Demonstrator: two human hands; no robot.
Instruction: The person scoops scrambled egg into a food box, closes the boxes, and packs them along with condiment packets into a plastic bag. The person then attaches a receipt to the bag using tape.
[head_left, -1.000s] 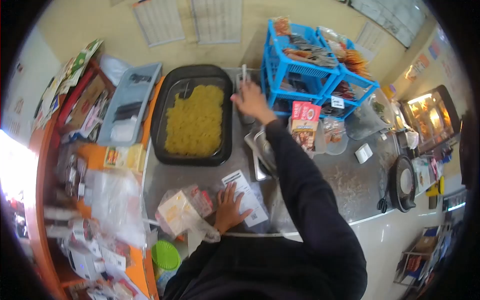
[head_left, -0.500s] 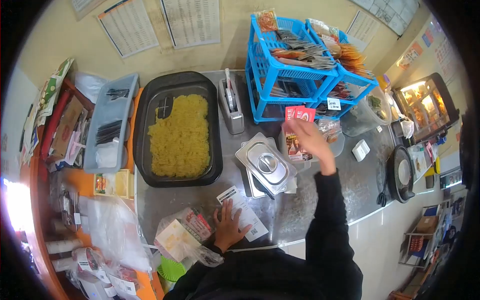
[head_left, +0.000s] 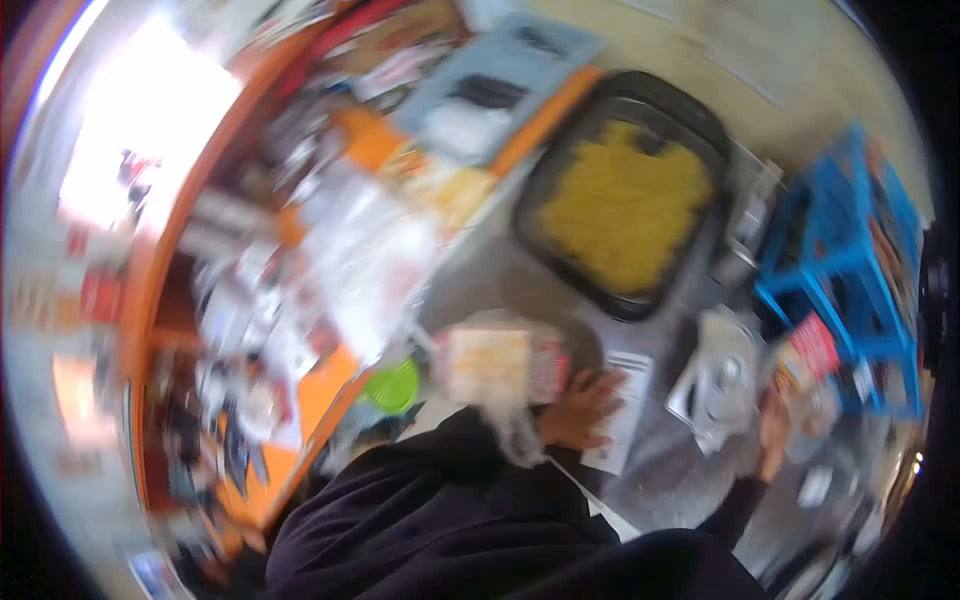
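My left hand (head_left: 585, 410) lies with fingers spread at the left edge of a printed paper slip (head_left: 628, 385). Just left of that hand, a plastic bag with a pale yellow box (head_left: 490, 362) rests at the counter's edge. My right hand (head_left: 774, 425) is blurred, and its fingers cannot be made out clearly. It is beside a container of red printed cards (head_left: 812, 345), and whether it grips any is unclear. Between both hands are steel lidded containers (head_left: 722, 375).
A black tray of yellow noodles (head_left: 625, 210) stands at the back of the counter. Blue basket racks (head_left: 835, 265) rise at the right, near a metal tape dispenser (head_left: 748, 225). On the left, a blue-grey bin (head_left: 495, 85) and clear plastic bags (head_left: 365, 255) crowd an orange shelf.
The whole view has swung left and tilted, and is now blurred. My left hand stays by the paper slip. My right hand has drawn down from the top of the red cards.
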